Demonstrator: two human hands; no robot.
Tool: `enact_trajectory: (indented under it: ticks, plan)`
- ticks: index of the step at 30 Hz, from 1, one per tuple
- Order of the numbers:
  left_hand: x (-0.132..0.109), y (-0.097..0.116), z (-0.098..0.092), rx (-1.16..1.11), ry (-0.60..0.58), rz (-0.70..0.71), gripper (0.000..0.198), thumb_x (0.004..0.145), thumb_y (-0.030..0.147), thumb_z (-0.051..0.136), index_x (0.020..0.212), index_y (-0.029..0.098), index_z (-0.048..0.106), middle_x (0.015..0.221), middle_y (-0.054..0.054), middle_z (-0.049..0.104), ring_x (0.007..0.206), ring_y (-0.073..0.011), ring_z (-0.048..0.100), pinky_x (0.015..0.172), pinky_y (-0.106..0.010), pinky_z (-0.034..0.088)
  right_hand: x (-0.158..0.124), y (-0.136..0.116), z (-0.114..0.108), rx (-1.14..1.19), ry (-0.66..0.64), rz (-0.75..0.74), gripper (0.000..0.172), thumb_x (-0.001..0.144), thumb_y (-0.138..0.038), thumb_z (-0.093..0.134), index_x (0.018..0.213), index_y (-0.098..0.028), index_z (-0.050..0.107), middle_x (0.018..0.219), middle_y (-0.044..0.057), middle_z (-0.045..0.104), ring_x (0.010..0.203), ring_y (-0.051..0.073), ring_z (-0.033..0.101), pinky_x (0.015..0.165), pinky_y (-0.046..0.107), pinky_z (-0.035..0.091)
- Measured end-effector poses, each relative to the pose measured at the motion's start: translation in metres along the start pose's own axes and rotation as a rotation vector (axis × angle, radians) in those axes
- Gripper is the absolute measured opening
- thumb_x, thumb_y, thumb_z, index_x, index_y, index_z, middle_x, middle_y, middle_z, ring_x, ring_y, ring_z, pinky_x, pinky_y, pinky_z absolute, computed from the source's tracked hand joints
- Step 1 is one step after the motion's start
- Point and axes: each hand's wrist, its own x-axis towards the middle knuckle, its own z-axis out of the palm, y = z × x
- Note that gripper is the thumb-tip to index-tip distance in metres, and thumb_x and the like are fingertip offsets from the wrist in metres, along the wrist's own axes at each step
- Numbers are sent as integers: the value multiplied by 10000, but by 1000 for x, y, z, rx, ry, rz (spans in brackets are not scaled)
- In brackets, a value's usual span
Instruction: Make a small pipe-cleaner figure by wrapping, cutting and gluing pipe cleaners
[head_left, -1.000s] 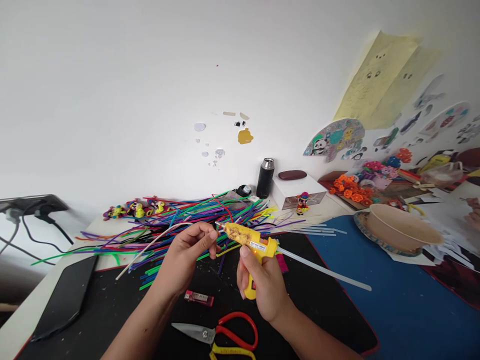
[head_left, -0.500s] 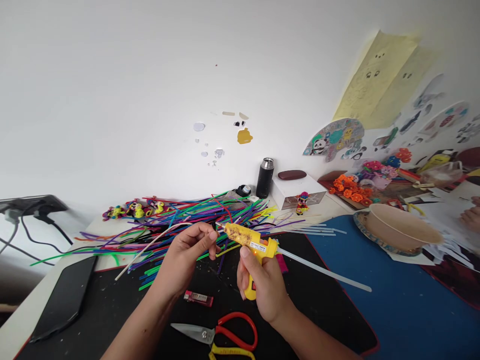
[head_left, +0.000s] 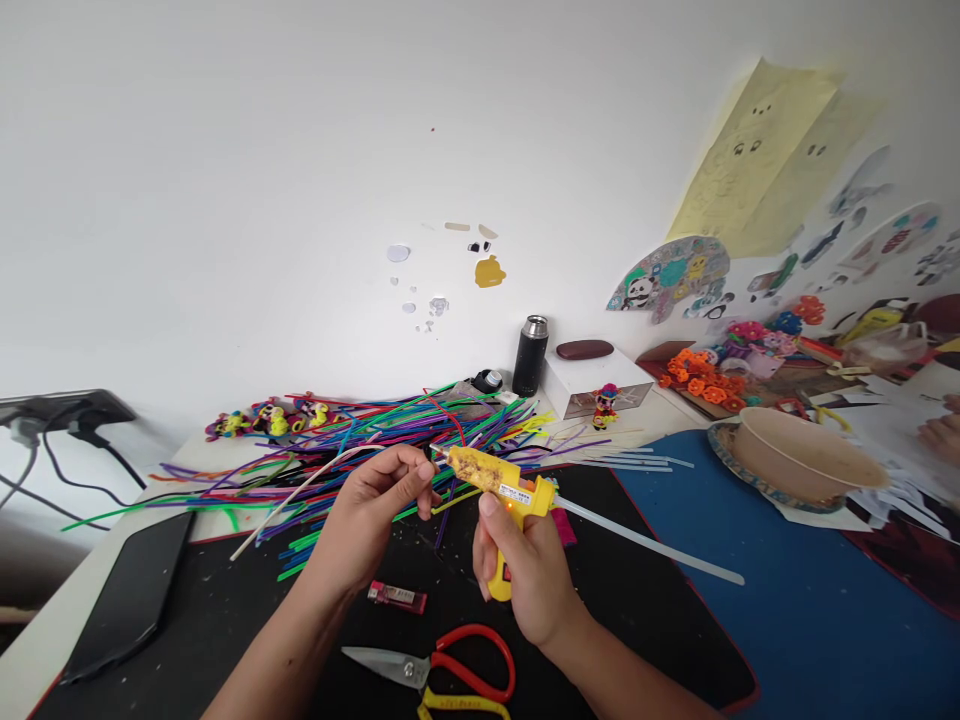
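Note:
My right hand (head_left: 525, 560) is wrapped round the handle of a yellow hot glue gun (head_left: 487, 475), its nozzle pointing up and left. A long clear glue stick (head_left: 652, 540) sticks out of the gun's back end, and a small orange light glows on its side. My left hand (head_left: 390, 500) is closed in a pinch on a small black piece (head_left: 428, 452), held right at the nozzle tip. Whether nozzle and piece touch I cannot tell. Below the hands lie a red lighter (head_left: 397, 597) and scissors (head_left: 409, 667) with red and yellow handles.
Many coloured pipe cleaners (head_left: 352, 440) lie piled behind my hands. Further back stand a black bottle (head_left: 531, 357), a white box (head_left: 592, 380) and a small figure (head_left: 604, 407). A black phone (head_left: 131, 590) rests at left, a round bowl (head_left: 802, 455) at right. Another person's hand (head_left: 941, 435) shows at the far right.

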Motion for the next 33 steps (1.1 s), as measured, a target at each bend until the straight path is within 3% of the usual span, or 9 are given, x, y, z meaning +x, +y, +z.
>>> enact_trajectory:
  ticks: [33]
  plan:
    - [0,1,1,-11,4,6,386,834,550,879,779,209,706,571,36,656,600,-144,554,707,-280,438,-1,6,-3,22,1,5,745,851,-874,620,514,-226,475,380,-8,477,360,101,446,423,236,372]
